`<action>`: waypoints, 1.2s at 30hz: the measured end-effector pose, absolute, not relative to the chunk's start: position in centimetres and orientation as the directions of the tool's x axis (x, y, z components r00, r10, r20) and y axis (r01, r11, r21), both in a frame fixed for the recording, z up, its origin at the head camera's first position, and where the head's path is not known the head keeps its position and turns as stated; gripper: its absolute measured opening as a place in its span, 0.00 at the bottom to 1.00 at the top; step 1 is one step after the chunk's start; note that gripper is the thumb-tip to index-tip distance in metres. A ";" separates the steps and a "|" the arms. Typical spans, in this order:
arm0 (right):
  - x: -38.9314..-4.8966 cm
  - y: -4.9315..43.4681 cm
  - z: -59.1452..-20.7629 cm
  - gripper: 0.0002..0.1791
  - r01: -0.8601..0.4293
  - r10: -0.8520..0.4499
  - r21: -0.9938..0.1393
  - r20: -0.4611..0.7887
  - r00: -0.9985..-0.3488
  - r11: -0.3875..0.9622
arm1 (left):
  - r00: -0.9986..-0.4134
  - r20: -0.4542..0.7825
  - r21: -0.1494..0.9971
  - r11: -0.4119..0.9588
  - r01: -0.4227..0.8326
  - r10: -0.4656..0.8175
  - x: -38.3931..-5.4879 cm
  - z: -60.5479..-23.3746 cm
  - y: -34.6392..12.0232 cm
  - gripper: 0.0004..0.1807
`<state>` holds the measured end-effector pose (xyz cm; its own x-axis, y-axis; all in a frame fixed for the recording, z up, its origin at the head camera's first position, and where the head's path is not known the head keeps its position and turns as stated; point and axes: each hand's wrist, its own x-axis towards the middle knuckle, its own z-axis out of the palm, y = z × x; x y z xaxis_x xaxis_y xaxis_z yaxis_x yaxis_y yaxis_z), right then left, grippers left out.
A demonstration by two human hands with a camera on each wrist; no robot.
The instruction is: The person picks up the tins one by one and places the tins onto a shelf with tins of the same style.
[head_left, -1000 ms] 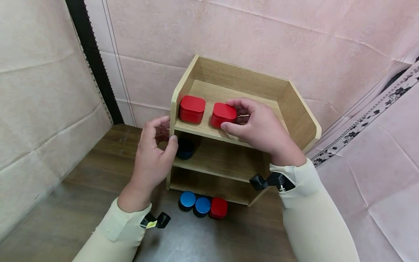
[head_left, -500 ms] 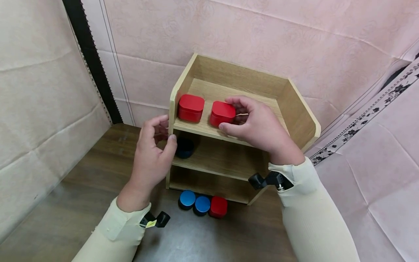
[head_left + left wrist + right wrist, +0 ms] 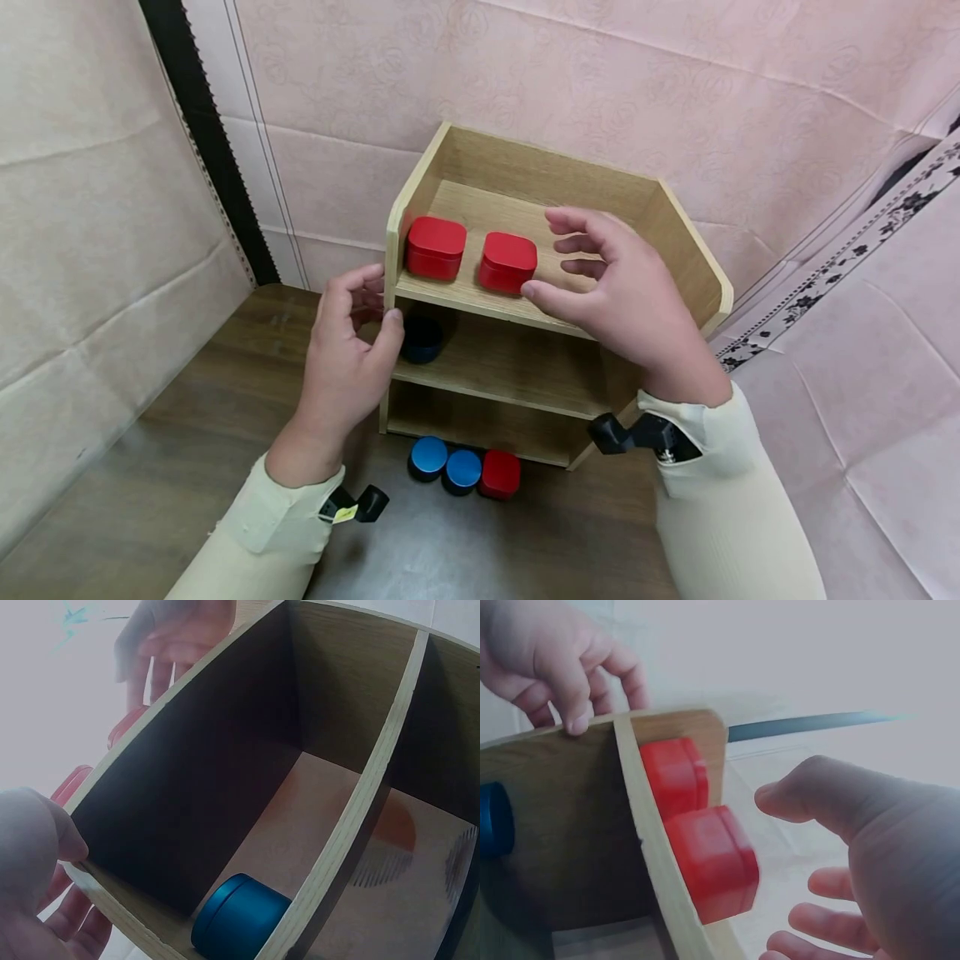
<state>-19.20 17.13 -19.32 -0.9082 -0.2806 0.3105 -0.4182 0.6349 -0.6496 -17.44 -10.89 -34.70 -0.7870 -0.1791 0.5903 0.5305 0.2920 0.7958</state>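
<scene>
My left hand [image 3: 347, 358] grips the front edge of the left side panel of a wooden shelf unit [image 3: 510, 367], thumb on the front edge and fingers along its outer face. On the top shelf stand two red rounded-square boxes, the left box [image 3: 437, 248] close to the side panel and the right box [image 3: 507, 262] a small gap away. My right hand [image 3: 626, 292] is just right of the right box, fingers spread and bent, holding nothing. A blue round tin [image 3: 240, 916] sits on the middle shelf at its left end, shadowed in the head view.
Two tins with blue lids, the left tin [image 3: 428, 457] and its neighbour [image 3: 462, 471], stand in a row with a red box [image 3: 500, 474] on the table [image 3: 420, 550], before the shelf unit. Pink cloth [image 3: 585, 75] hangs behind it.
My right hand has let go of the right red box and moved away to the right, its fingers opening. The box stays in place. My left hand keeps its hold on the side panel.
</scene>
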 end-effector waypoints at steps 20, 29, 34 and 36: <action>-12.6 18.7 -22.4 0.43 -0.600 -0.283 -0.664 0.531 -0.799 0.447 | -0.793 0.584 0.800 0.292 0.524 -0.176 -17.4 -34.5 -10.9 0.29; -11.1 19.4 -25.9 0.43 -0.642 -0.320 -0.647 0.557 -0.766 0.411 | -0.792 0.585 0.798 0.304 0.521 -0.177 -17.4 -34.6 -10.9 0.29; -10.7 19.7 -28.0 0.44 -0.642 -0.332 -0.661 0.550 -0.766 0.388 | -0.792 0.585 0.796 0.313 0.519 -0.176 -17.4 -34.6 -11.0 0.28; -10.6 19.9 -29.0 0.44 -0.639 -0.335 -0.666 0.544 -0.769 0.386 | -0.793 0.584 0.797 0.309 0.519 -0.174 -17.4 -34.5 -11.0 0.28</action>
